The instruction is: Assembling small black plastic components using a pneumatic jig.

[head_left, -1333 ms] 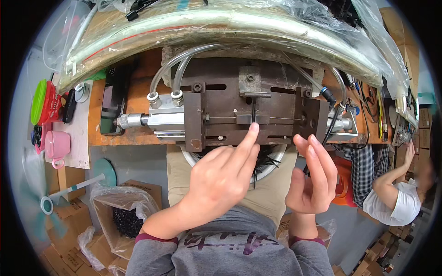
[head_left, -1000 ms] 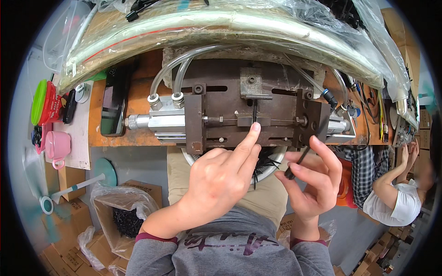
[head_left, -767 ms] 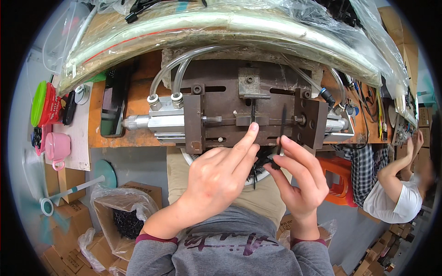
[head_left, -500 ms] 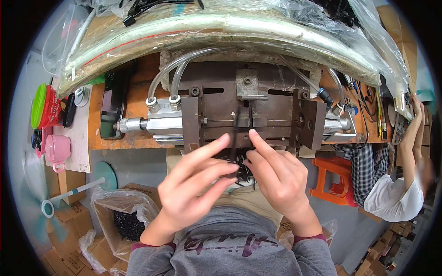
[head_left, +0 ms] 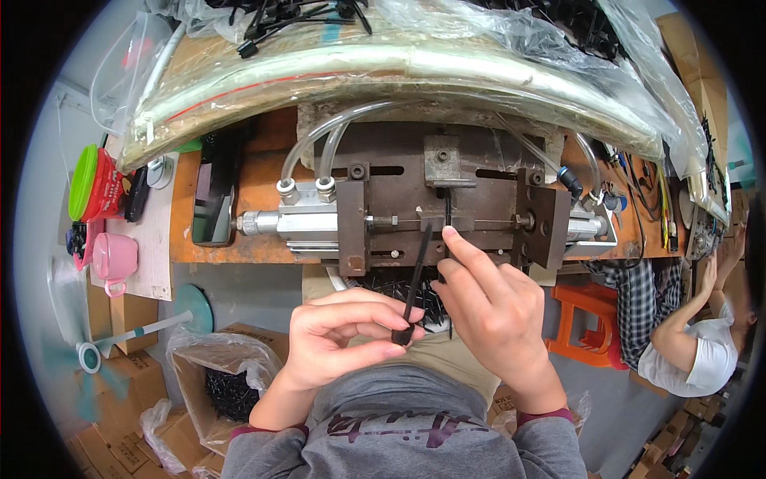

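In my left hand (head_left: 339, 327) is a slim black cable tie (head_left: 416, 279), pinched near its thick head between thumb and fingers. Its thin end points up and away, toward a small dark block in the middle of the metal fixture (head_left: 391, 184). A second black cable tie (head_left: 448, 206) lies upright in that block, below a grey metal stop (head_left: 441, 160). My right hand (head_left: 495, 315) has its index fingertip against this second tie. The other fingers are curled around its lower part, partly hiding it. Several loose black ties (head_left: 391, 286) lie below the fixture.
Silver air cylinders (head_left: 307, 227) with clear hoses flank the fixture. Plastic-wrapped padding (head_left: 399, 64) runs behind it. A phone (head_left: 214, 199) and pink cup (head_left: 115, 255) are at left, above a fan and a lined carton (head_left: 191, 375). Another person (head_left: 690, 351) sits right, near an orange stool (head_left: 586, 319).
My left hand has come down and closed on the head of its cable tie, which was blurred by motion before. My right hand keeps its place at the fixture. The whole view has shifted slightly.
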A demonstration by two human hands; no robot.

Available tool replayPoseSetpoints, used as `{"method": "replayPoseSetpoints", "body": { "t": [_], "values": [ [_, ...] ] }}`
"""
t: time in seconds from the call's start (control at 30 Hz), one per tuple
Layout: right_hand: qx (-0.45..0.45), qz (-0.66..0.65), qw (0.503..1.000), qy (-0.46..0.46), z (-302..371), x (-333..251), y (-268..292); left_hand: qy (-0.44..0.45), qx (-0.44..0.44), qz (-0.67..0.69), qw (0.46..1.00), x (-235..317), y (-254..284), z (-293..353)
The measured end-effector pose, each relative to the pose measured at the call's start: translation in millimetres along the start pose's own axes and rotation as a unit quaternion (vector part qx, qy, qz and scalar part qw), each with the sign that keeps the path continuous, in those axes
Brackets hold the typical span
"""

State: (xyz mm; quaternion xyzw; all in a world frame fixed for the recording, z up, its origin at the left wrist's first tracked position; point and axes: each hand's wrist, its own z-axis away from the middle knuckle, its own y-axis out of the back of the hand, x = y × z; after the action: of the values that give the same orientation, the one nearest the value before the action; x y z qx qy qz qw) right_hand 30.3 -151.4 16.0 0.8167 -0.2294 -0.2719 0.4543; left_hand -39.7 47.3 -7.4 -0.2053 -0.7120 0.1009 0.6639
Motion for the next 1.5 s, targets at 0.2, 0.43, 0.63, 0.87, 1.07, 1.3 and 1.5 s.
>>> {"method": "replayPoseSetpoints", "body": {
  "t": [0.2,0.43,0.63,0.87,1.07,1.3,1.5],
  "values": [
    [0.068,-0.167,0.979,-0.092,5,-2,2,0.003,-0.004,-0.021,1.0,1,0,5],
    [0.114,-0.243,0.958,-0.103,5,-11,11,-0.038,0.007,-0.153,0.988,18,3,5],
    [0.072,-0.586,0.758,-0.276,-6,-25,11,-0.087,-0.023,-0.228,0.969,26,0,7],
    [0.05,-0.674,0.674,-0.298,-12,-22,6,-0.18,-0.039,-0.342,0.921,26,-16,5],
    [0.263,-0.641,0.693,-0.199,-27,-28,6,-0.273,-0.165,-0.263,0.911,32,-12,12],
    [0.347,-0.475,0.783,-0.2,-13,-7,18,-0.387,0.197,-0.573,0.695,122,60,3],
    [0.326,-0.519,0.758,-0.225,9,-28,5,-0.473,0.44,-0.699,0.306,231,143,-52]
  ]
}}
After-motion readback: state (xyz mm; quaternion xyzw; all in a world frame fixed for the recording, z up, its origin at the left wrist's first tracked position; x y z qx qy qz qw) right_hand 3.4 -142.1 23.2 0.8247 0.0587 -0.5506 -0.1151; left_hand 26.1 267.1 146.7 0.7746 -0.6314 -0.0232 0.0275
